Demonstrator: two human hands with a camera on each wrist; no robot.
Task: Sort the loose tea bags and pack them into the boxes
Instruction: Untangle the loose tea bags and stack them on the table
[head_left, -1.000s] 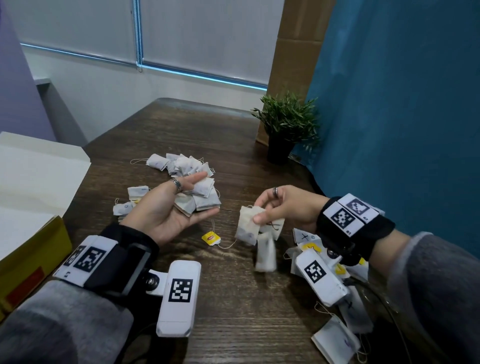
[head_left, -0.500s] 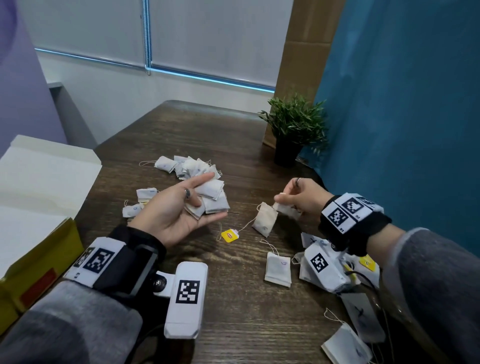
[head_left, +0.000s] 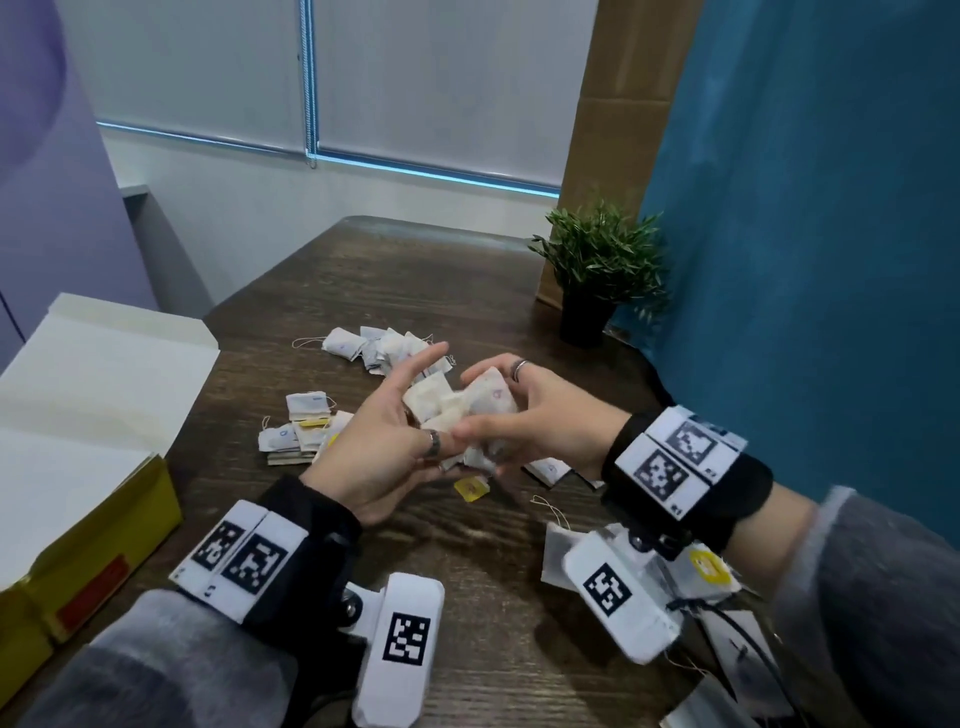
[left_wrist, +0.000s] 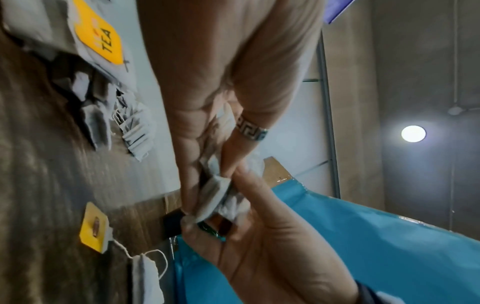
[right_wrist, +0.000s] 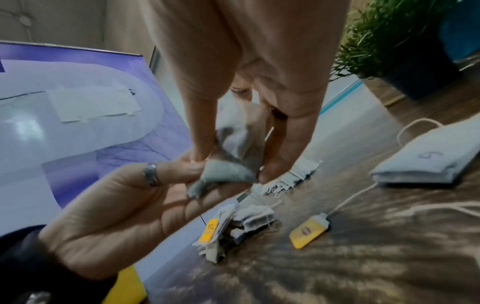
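My left hand (head_left: 400, 421) is palm-up over the table middle and holds a small stack of white tea bags (head_left: 431, 402). My right hand (head_left: 493, 415) meets it and pinches another white tea bag (head_left: 491, 392) against that stack. In the right wrist view the right hand's fingertips (right_wrist: 270, 172) and the left thumb (right_wrist: 179, 172) pinch a tea bag (right_wrist: 226, 172). The left wrist view shows the tea bags (left_wrist: 215, 195) squeezed between both hands. A yellow tag (head_left: 471, 488) on a string lies on the table just under the hands. The yellow box (head_left: 104, 525) with its white lid open stands at the left.
A loose pile of tea bags (head_left: 382, 345) lies beyond the hands, and a smaller group (head_left: 304, 428) sits to their left. More tea bags (head_left: 711, 571) lie under my right wrist. A potted plant (head_left: 597, 275) stands at the back right by a blue curtain.
My right hand moved left with a tea bag and now meets the left hand's stack. One tea bag dropped from it onto the table on the way. The left hand turned inward.
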